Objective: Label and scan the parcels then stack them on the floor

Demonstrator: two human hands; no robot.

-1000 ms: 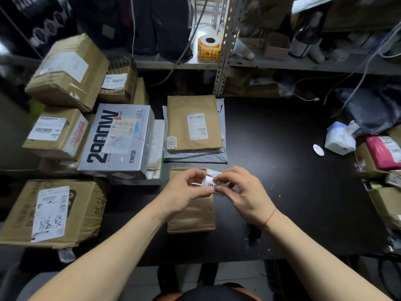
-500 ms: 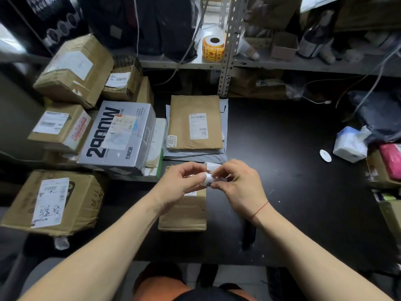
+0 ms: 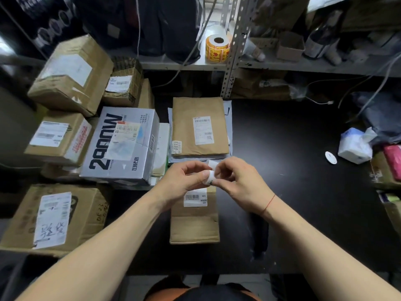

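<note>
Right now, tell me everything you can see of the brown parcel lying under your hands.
The brown parcel is a flat packet, seemingly kraft paper, creased across, lying on the black table near its front edge. A white barcode label sits on its upper half. Its far end is hidden by the left hand and right hand, which pinch a small white sticker above it; contact with it cannot be told.

Label (image 3: 209,178) now a tight curl

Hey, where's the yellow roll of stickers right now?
In the head view, the yellow roll of stickers sits top centre on the grey metal shelf, just left of the perforated steel upright.
</note>
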